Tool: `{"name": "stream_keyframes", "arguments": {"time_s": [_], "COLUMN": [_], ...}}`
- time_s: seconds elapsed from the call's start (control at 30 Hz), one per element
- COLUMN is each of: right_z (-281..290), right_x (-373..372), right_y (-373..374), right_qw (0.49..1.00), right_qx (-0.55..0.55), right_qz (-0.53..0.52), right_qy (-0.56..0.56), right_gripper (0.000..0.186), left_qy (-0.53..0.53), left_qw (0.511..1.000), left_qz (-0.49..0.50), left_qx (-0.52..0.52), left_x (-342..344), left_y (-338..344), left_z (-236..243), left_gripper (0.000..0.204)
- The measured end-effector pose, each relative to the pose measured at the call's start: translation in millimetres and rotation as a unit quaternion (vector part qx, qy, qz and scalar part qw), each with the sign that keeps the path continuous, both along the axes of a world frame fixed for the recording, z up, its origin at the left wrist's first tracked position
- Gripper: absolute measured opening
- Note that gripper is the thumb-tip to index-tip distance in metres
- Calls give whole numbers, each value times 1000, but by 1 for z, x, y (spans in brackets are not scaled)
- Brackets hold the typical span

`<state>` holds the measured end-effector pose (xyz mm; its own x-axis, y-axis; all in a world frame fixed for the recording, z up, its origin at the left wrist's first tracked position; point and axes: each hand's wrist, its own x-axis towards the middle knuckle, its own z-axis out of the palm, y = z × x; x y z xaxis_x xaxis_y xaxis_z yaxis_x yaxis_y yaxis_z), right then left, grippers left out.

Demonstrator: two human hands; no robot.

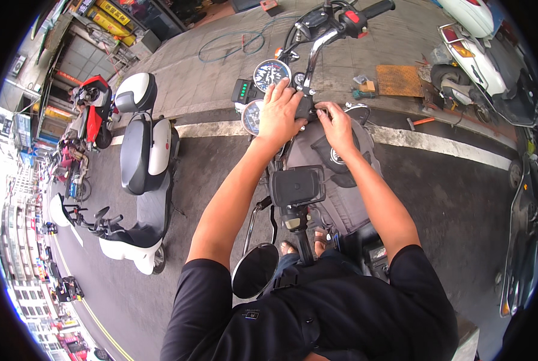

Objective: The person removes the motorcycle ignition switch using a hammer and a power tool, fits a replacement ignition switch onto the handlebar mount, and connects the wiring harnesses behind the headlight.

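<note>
A motorcycle stands under me with chrome handlebars, two round gauges and a grey padded tank cover. My left hand lies spread over the handlebar clamp, beside the gauges, pressing on it. My right hand pinches a small dark part at the clamp, just right of my left hand. A black phone holder and a round mirror sit on a stalk below my arms.
A white and black scooter is parked to the left, a white scooter at the top right. A wooden board, small tools and a blue hose lie on the pavement ahead. Shopfronts line the far left.
</note>
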<state>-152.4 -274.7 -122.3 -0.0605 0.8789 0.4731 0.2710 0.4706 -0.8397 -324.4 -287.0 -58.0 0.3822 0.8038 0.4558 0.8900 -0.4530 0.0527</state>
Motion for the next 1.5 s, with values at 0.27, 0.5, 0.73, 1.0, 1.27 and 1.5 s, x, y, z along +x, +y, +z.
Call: {"name": "stream_keyframes", "arguments": {"time_s": [0.27, 0.5, 0.73, 1.0, 1.27, 1.5], "right_z": [2, 5, 16, 15, 11, 37], "right_x": [-2, -3, 1, -9, -8, 9], "right_y": [1, 7, 8, 7, 2, 5], "right_qw": [987, 980, 977, 974, 974, 946], "right_qx": [89, 94, 92, 98, 44, -33], "right_qz": [-13, -16, -12, -59, -114, -13], "right_qy": [-131, -173, -193, -195, -192, -323], "right_gripper": [11, 12, 14, 19, 23, 31], "left_qy": [-7, -16, -24, -82, -34, 11], "left_qw": [1000, 1000, 999, 991, 996, 997], "left_qz": [7, 8, 1, -91, -71, -57], "left_qx": [-7, 9, 25, 61, 36, 49], "left_x": [1, 1, 2, 12, 17, 16], "left_y": [-1, -1, -1, 7, 24, 26], "left_z": [-2, -3, -2, -12, -19, -22], "left_gripper": [70, 68, 66, 36, 20, 6]}}
